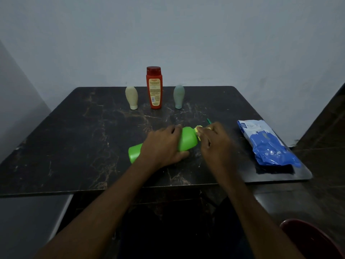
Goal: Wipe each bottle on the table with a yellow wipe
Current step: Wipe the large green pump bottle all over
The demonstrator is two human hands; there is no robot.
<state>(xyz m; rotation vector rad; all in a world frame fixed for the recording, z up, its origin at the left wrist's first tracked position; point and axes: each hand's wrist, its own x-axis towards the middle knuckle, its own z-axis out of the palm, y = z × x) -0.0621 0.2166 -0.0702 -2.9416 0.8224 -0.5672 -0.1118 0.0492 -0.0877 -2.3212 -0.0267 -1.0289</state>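
Down at the near end, the green bottle lies on its side on the bench, base towards us and neck pointing away to the right. The left grip is curled over its middle, pinning it down. The right grip is bunched on the yellow wipe, pressing it at the neck end. It's blurred there, so how much cloth is in hand I can't say. This reads as the green one mid-wipe, top being worked; whether its body is done, no telling.

Further right, the blue wipes pack lies flat near the bench edge.

At the back are three in a row, upright and well apart from both hands: the cream bottle, the tall red bottle and the grey-green bottle. Nothing shows whether they've had their turn; if not, most of the job is left.
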